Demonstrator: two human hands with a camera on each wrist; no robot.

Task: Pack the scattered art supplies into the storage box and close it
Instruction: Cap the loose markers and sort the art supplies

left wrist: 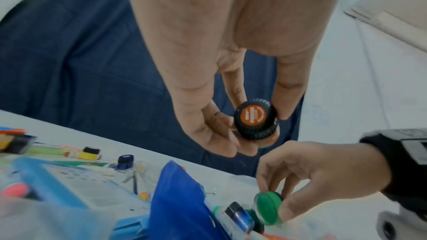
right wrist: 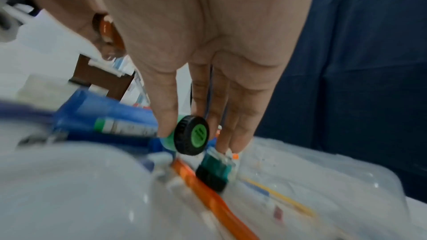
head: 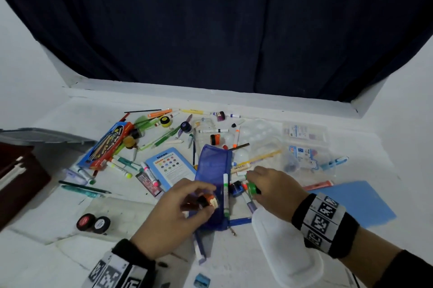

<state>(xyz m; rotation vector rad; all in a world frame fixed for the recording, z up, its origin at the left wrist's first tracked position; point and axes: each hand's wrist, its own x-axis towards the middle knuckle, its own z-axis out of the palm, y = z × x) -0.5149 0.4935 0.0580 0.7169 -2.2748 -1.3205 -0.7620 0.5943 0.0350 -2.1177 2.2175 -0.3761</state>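
A small orange paint jar (head: 208,201) (left wrist: 255,119) with a black ribbed cap sits in the curled fingers of my left hand (head: 206,203) (left wrist: 254,129), above the near end of a blue pencil pouch (head: 214,170) (left wrist: 180,198). Just right of the pouch, my right hand (head: 251,188) (right wrist: 193,137) pinches a green paint jar (head: 253,188) (right wrist: 193,134) (left wrist: 269,207) between thumb and fingers, low over loose markers. A green-capped marker (head: 225,194) lies on the pouch. The dark red storage box (head: 18,177) stands open at the far left, its grey lid (head: 42,135) behind it.
Markers, pens and paint jars are strewn across the white table (head: 351,147). A crayon box (head: 106,144) and a blue pencil box (head: 169,166) lie left of the pouch. Two capped jars (head: 93,223) sit near left, a white palette (head: 288,248) near right, a blue sheet (head: 356,203) beyond.
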